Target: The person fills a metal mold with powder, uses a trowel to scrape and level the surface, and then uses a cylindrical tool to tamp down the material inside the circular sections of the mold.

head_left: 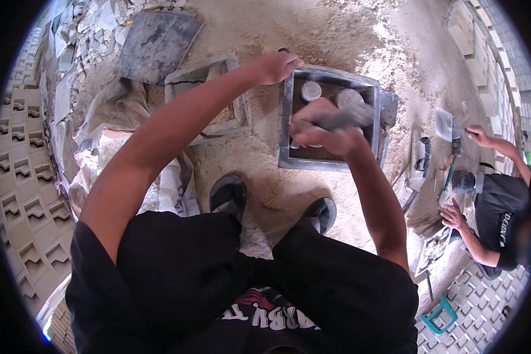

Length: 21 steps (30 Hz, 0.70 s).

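Before me lies a rectangular dark grey mould frame [285,118] with round pale cylinders [311,91] standing inside it. My left hand [272,68] is closed at the frame's far left corner; a small dark piece shows just beyond its fingers, and what they grip is hidden. Over the frame's interior, my right hand [321,125] is wrapped round a grey tool [354,117] that points right. Motion smears this tool, so its kind does not show. Under it, a larger round cylinder [349,98] is partly covered.
Left of the frame sit another open mould [242,121] and a dark square slab [156,47]. Sacks [103,144] and rubble [100,29] line the left side. A co-worker's hand [481,136] holds a flat trowel [444,124] at right. A teal stool [439,317] stands lower right.
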Each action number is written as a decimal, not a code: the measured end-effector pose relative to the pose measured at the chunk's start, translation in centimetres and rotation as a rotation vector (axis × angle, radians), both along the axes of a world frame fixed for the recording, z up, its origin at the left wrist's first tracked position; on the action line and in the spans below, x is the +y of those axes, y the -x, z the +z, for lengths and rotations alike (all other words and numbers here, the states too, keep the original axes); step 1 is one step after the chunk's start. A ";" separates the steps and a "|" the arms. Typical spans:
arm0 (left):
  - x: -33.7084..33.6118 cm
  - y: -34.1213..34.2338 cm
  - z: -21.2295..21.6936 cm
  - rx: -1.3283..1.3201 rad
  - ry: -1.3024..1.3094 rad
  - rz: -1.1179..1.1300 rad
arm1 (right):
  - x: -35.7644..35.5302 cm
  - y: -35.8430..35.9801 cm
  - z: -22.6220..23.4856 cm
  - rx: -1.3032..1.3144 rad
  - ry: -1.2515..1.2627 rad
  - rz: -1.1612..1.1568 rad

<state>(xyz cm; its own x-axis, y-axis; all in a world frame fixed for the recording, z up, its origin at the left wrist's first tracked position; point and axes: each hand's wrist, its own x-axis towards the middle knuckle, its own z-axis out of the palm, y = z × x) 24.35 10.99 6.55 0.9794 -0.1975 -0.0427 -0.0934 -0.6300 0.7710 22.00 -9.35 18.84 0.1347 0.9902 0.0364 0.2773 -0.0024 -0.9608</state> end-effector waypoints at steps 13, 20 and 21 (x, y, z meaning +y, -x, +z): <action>0.2 0.6 0.4 0.032 -0.041 0.052 | 2.1 1.2 -2.9 0.243 -0.300 -0.936; -0.1 -0.3 0.8 0.013 -0.002 0.053 | 2.2 0.1 -4.0 -0.253 -0.153 -0.826; 0.3 0.0 -0.2 0.017 0.000 0.043 | 3.1 0.5 -2.6 -0.256 -0.129 -0.859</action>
<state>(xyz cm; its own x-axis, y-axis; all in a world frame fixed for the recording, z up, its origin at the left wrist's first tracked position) 24.30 11.28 6.37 0.9860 -0.1556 -0.0597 -0.0531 -0.6327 0.7726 21.50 -6.27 16.22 0.7978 0.5387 0.2707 0.4350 -0.2035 -0.8772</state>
